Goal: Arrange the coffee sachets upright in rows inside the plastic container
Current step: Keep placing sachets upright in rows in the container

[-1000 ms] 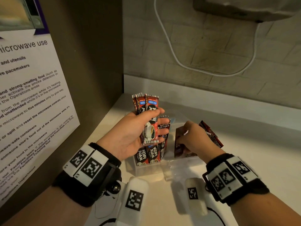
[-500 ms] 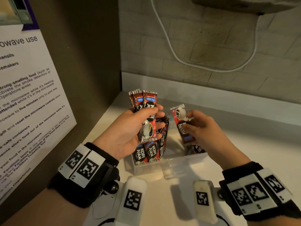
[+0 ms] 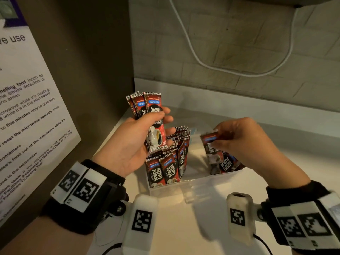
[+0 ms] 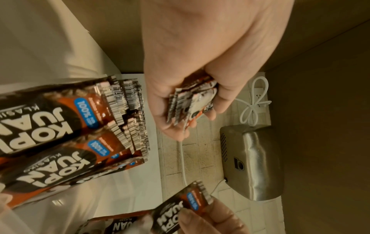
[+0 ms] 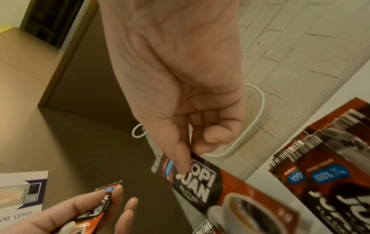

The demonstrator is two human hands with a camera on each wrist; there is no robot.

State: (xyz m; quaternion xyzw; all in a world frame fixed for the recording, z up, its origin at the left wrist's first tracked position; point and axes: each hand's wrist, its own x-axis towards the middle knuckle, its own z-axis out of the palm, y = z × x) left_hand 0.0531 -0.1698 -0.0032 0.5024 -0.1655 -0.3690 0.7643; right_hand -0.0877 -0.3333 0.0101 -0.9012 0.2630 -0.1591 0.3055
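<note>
Over the box [image 3: 193, 183], the right hand [image 3: 244, 142] pinching one sachet [image 3: 209, 142] should add it squarely to the bundle [image 3: 147, 115] gripped by the left hand [image 3: 127, 144].

"KOPI JUAN" and "100%" on the red sachets [image 3: 166, 169], "reset the microwave" on the wall notice [image 3: 27, 115]

The coffee sachets [image 3: 166, 169] at the centre of the frame are red and black, with white lettering, a blue label and black-and-white striped top edges. The plastic container [image 3: 198, 186] is clear. The countertop [image 3: 184, 227] at the bottom is white. The wristbands [image 3: 86, 192] are black with white tags bearing black square patterns. The poster [image 3: 31, 115] at the left is white with black text. The cable [image 3: 220, 69] at the upper right is white against beige brick.
</note>
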